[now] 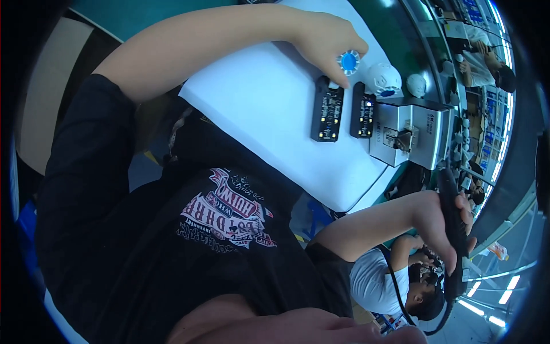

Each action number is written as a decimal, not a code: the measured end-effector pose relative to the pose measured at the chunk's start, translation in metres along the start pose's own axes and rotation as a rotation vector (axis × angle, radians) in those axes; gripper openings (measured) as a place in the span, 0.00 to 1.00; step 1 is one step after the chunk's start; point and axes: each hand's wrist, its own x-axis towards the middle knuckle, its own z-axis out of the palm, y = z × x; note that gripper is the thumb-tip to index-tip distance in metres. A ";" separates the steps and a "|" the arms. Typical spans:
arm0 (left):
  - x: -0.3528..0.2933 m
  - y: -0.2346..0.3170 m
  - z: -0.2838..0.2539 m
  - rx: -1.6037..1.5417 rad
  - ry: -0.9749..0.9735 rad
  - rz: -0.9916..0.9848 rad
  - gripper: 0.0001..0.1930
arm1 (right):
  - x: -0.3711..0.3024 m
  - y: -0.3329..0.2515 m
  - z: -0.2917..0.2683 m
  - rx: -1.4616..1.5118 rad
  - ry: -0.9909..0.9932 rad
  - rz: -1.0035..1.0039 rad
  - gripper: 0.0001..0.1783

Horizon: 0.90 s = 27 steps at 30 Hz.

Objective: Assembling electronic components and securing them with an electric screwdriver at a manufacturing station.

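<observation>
My left hand (332,43) reaches over the white tabletop (252,92), fingers curled round a small white part with a round blue face (349,61). Its lowest fingertip is by the top end of a black oblong module (328,117) with an exposed circuit board. A second, similar module (362,114) lies just to the right. Off to the lower right, raised away from the table, my right hand (450,229) is wrapped round a black corded electric screwdriver (454,229). A cable loops from its lower end; its upper end is near a printed carton.
A white dome-shaped housing (384,79) and another white dome (417,85) stand beyond the modules. The pale printed carton (427,129) carries a small metal fixture (404,139). One person (481,60) works at the upper right, another in a white shirt (378,281) at the lower right.
</observation>
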 end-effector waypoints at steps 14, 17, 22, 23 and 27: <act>0.003 0.000 -0.001 -0.018 -0.070 -0.055 0.31 | -0.039 -0.007 0.024 0.010 -0.048 0.259 0.46; 0.005 0.001 0.000 -0.007 -0.064 -0.049 0.31 | -0.040 -0.002 0.022 -0.052 -0.055 0.395 0.48; -0.002 -0.007 0.004 -0.037 0.008 0.020 0.31 | -0.046 -0.029 0.019 0.241 -0.165 0.635 0.49; -0.002 -0.010 0.003 -0.037 0.008 0.003 0.31 | -0.051 -0.036 0.020 0.329 -0.214 0.673 0.49; 0.006 -0.001 0.001 -0.031 -0.081 -0.042 0.28 | -0.068 -0.057 0.016 0.510 -0.312 0.763 0.49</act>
